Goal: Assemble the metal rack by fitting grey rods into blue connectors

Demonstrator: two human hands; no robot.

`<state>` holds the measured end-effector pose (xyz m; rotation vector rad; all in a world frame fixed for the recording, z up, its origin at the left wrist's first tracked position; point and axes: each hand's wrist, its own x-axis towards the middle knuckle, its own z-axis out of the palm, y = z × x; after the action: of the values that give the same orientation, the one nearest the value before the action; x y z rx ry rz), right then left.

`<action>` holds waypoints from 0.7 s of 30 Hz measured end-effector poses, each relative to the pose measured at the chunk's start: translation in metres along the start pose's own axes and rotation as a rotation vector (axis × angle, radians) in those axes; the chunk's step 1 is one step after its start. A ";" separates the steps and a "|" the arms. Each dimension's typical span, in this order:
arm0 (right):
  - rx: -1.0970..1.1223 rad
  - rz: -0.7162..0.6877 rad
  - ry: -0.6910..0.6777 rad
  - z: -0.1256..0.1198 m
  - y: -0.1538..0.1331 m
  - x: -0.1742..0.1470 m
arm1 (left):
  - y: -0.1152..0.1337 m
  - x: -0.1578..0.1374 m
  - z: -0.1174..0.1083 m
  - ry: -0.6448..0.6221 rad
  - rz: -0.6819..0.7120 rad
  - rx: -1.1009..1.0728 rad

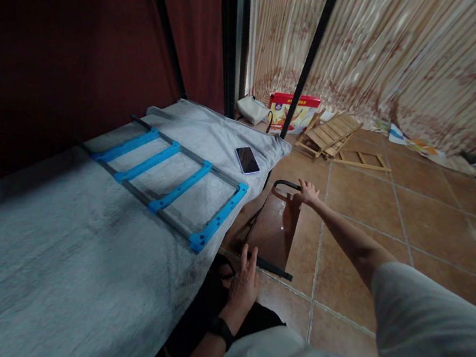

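A small table (272, 230) with a brown wood-look panel and black bent-tube legs is tilted beside the bed, above the tiled floor. My right hand (309, 191) is closed around the black tube at its far end. My left hand (242, 281), with a dark band on the wrist, is at the near end, fingers stretched out close to the near black tube (272, 268). Whether those fingers touch the tube I cannot tell. On the grey bed cover lies a flat frame (197, 187) of grey rails and several blue crossbars, apart from both hands.
A phone (247, 160) lies near the edge of the grey bed cover (77, 266). Beyond it are a red and yellow box (294, 110), a white bag (252, 109) and slatted wooden pieces (331, 134) on the tiled floor (356, 197). A black pole (316, 43) slants beside a striped curtain (416, 29).
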<state>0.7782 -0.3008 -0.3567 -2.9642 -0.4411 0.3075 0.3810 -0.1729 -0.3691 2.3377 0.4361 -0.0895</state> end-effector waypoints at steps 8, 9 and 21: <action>0.101 -0.004 0.097 -0.019 -0.003 -0.016 | -0.030 -0.020 -0.021 0.139 -0.077 -0.208; 0.132 -0.006 0.126 -0.021 -0.005 -0.020 | -0.034 -0.025 -0.026 0.146 -0.092 -0.265; 0.750 -0.420 0.069 0.010 -0.134 -0.095 | -0.063 -0.058 -0.134 0.601 -0.530 -1.001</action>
<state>0.6502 -0.2014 -0.3284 -2.0913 -0.7284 0.2471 0.2965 -0.0552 -0.3034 1.1843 1.0880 0.4859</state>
